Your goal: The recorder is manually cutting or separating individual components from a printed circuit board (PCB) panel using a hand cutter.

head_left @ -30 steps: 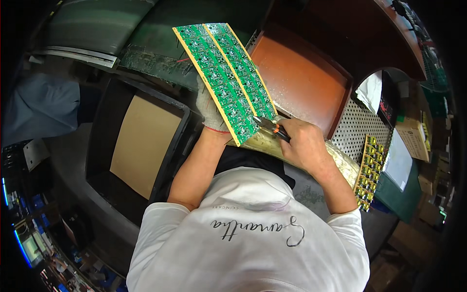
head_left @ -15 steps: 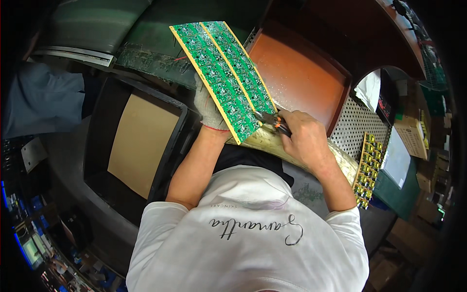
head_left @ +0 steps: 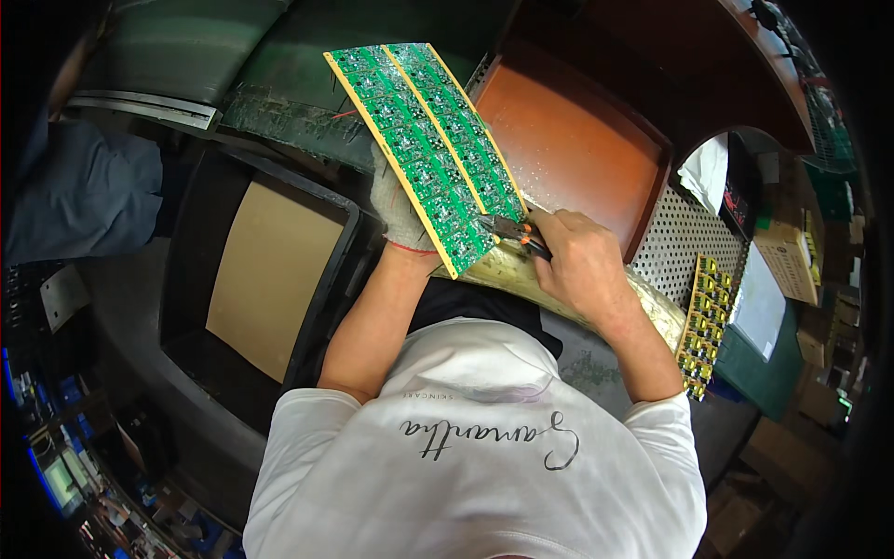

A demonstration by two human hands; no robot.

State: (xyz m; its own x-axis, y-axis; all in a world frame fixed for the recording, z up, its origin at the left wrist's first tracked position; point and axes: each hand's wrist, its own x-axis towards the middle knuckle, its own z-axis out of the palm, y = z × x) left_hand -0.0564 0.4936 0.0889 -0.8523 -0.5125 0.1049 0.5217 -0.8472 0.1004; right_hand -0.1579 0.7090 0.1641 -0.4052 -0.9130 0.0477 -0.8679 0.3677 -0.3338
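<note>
A large green circuit board panel (head_left: 428, 149) with yellow edge strips is held up, tilted, its solder side facing me. My left hand (head_left: 399, 210), in a pale knitted glove with a red cuff, grips the panel from beneath at its left edge; most of the fingers are hidden behind it. My bare right hand (head_left: 582, 256) is closed round a pair of cutting pliers (head_left: 512, 229) with orange and black handles. The tips of the pliers rest at the panel's near right part, among the solder joints.
An orange-brown tray (head_left: 577, 140) lies beyond the panel. At left stands a black bin (head_left: 321, 289) with a cardboard sheet (head_left: 270, 270) in it. On the right, a board with yellow components (head_left: 703, 326) lies beside a perforated metal surface (head_left: 684, 233). Another person's trousered leg (head_left: 93, 196) is at far left.
The pliers and my right hand have shifted slightly left along the panel. The panel has tilted a little. The other person's leg at far left has moved slightly.
</note>
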